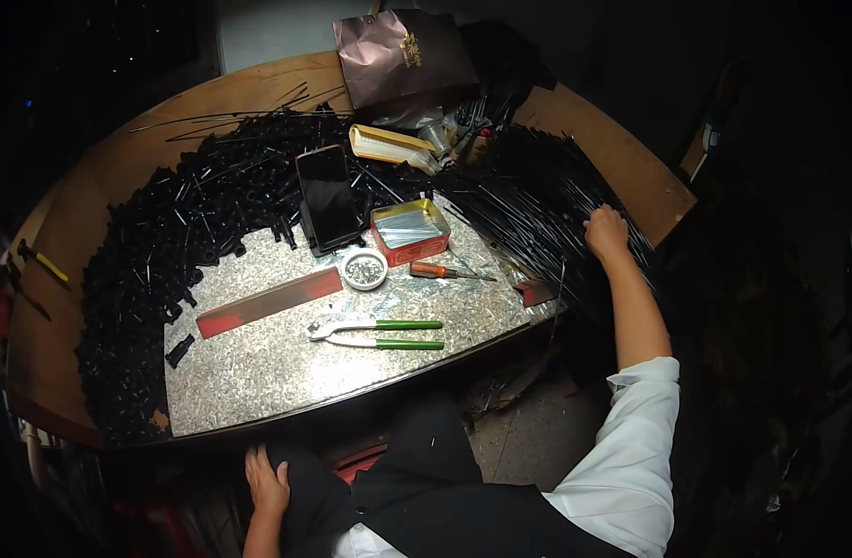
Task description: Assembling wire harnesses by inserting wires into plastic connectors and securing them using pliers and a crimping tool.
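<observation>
At the right, my right hand (607, 232) reaches to a pile of long thin black rods (528, 205), its fingers curled down over some of them; the fingertips are partly hidden. My left hand (267, 479) lies on my thigh below the table edge, fingers stretched out, holding nothing. On the speckled tabletop (259, 372) lie green-handled pliers (379, 335). Behind them are a screwdriver (449, 272) with an orange handle, a red tin (412, 237) of thin silvery pins and a round white dish (365, 269) of tiny metal parts.
A heap of black plastic parts (166, 232) covers the left and back. A dark phone (326, 191) stands upright near a red-brown bar (270, 302). A paper bag (403, 60) is at the back. A curved wooden rim (82, 200) borders the table. One black part (179, 351) lies apart.
</observation>
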`<state>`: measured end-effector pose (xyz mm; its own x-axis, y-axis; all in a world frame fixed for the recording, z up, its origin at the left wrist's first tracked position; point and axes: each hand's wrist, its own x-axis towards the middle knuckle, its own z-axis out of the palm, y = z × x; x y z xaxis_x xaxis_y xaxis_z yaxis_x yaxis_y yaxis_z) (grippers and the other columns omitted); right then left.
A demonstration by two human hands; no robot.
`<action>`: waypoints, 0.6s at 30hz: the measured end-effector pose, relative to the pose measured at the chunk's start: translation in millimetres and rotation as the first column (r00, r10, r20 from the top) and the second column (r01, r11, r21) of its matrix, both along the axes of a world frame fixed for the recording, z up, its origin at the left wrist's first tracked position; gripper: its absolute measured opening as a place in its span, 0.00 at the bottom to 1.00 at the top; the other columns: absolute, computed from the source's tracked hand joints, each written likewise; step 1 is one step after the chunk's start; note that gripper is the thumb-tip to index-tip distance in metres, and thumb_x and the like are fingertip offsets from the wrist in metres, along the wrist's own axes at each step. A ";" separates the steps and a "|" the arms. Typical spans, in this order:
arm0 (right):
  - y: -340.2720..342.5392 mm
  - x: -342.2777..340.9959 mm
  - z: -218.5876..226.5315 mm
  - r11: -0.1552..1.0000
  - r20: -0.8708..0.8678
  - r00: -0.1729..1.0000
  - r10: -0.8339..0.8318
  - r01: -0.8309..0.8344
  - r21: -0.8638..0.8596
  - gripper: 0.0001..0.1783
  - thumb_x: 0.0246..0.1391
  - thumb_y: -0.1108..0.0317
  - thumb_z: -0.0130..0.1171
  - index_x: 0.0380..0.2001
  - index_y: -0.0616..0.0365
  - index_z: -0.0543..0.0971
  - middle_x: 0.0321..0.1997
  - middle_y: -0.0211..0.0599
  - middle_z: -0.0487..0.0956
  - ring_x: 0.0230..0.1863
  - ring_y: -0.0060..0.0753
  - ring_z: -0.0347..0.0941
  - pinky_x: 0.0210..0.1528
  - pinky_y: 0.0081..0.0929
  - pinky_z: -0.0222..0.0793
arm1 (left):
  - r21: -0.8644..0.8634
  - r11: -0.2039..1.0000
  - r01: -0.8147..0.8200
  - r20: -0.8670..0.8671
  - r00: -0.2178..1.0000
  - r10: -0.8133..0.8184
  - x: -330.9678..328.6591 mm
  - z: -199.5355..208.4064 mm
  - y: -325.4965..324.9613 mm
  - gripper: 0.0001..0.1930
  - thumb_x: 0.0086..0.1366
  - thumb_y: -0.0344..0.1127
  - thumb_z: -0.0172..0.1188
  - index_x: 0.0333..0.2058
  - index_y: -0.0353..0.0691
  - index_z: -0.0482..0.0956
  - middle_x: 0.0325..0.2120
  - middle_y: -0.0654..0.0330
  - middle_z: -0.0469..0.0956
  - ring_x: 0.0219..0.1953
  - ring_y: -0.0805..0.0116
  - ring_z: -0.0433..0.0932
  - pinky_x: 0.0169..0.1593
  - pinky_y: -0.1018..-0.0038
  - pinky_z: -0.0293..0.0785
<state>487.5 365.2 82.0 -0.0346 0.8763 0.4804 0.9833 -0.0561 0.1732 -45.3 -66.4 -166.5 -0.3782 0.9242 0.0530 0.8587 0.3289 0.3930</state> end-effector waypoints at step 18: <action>-41.9 -31.8 123.2 0.994 0.127 0.990 -0.065 0.075 -0.075 0.06 0.49 0.75 0.53 0.28 0.62 0.79 0.39 0.49 0.77 0.41 0.48 0.74 0.42 0.42 0.69 | 0.173 0.969 0.176 -0.069 0.984 -0.166 28.0 30.5 -41.2 0.09 0.49 0.28 0.64 0.25 0.32 0.73 0.35 0.46 0.69 0.44 0.48 0.67 0.49 0.59 0.63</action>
<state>455.7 323.3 205.3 -0.0270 0.9139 0.4051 0.9481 -0.1050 0.3000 -17.3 -107.6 -136.0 -0.2079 0.9487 0.2383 0.9174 0.1046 0.3840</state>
